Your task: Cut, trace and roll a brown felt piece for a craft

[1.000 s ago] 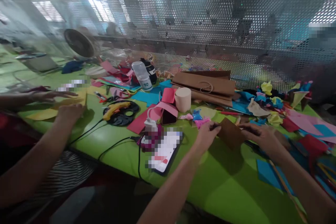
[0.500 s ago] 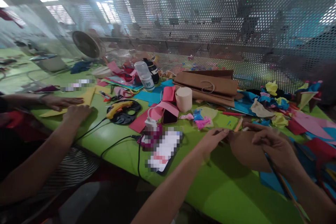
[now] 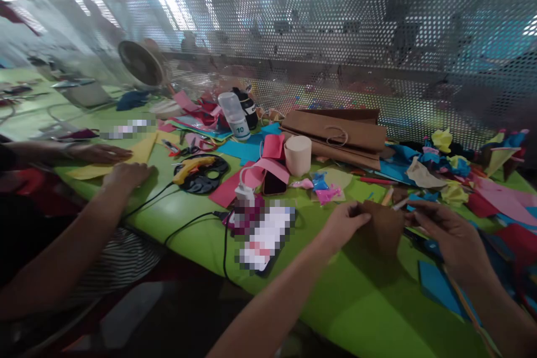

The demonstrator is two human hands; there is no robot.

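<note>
A brown paper piece (image 3: 382,227) is held up over the green table (image 3: 369,302) between my two hands. My left hand (image 3: 343,225) pinches its left edge. My right hand (image 3: 451,238) grips its right side, fingers curled; a thin stick-like item near these fingers is too blurred to identify. The paper stands tilted, its lower edge close to the tabletop. A blue paper sheet (image 3: 438,285) lies just below my right hand.
A co-worker's hands (image 3: 113,165) press yellow paper (image 3: 138,151) at the left. A phone (image 3: 264,235) with cables, a glue gun (image 3: 193,165), a cream roll (image 3: 297,155), brown paper bags (image 3: 335,134), a white bottle (image 3: 235,116) and coloured scraps (image 3: 444,170) crowd the table. A mesh screen (image 3: 335,39) stands behind.
The brown paper went from lying nearly flat in my hands to being folded or tilted upright between them. The view shifted slightly; the co-worker's hands stayed on the yellow paper.
</note>
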